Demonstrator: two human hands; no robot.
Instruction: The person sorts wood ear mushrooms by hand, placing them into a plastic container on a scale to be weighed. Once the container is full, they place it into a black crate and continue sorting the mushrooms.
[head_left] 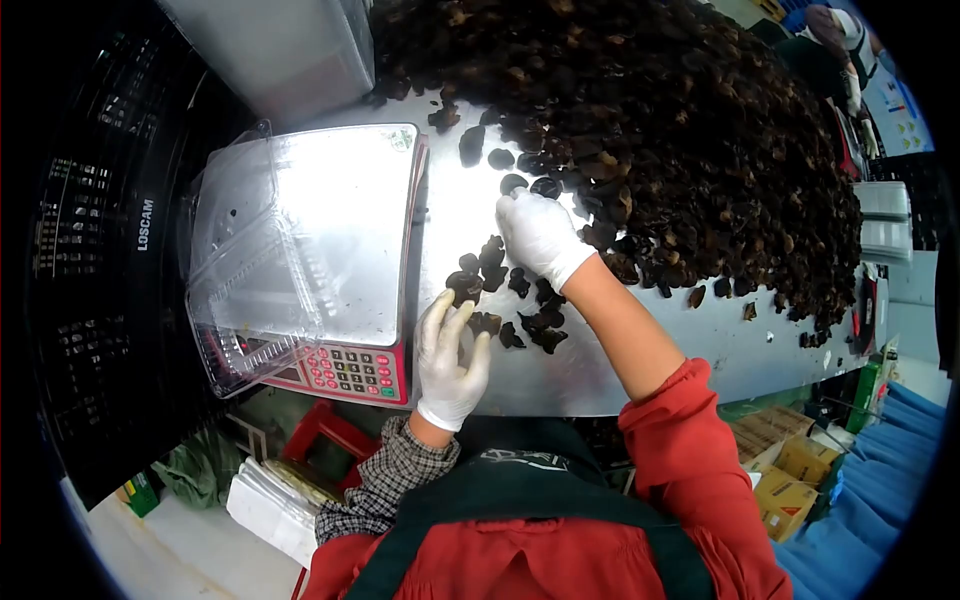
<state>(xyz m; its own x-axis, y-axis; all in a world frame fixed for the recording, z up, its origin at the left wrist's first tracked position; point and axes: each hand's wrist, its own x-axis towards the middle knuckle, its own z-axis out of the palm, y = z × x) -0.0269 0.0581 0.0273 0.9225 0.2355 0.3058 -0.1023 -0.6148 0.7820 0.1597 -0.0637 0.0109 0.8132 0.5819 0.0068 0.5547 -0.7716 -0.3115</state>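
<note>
Both of my hands wear thin white gloves. My right hand (543,235) reaches over the steel table with its fingers curled, pinching a dark wood ear mushroom (513,184) at the fingertips. My left hand (450,365) is open beside the scale, fingers apart and pointing at a few loose wood ear mushrooms (464,288). Its index fingertip is close to one piece; whether it touches cannot be made out. More loose pieces (545,330) are scattered between the two hands. A large heap of wood ear mushrooms (690,140) covers the far and right part of the table.
On the left stands a red digital scale (345,220) with a clear plastic clamshell box (255,300) lying on it. A grey bin (275,50) is behind it, and a black crate (100,230) at far left. Another person (835,35) is at the upper right.
</note>
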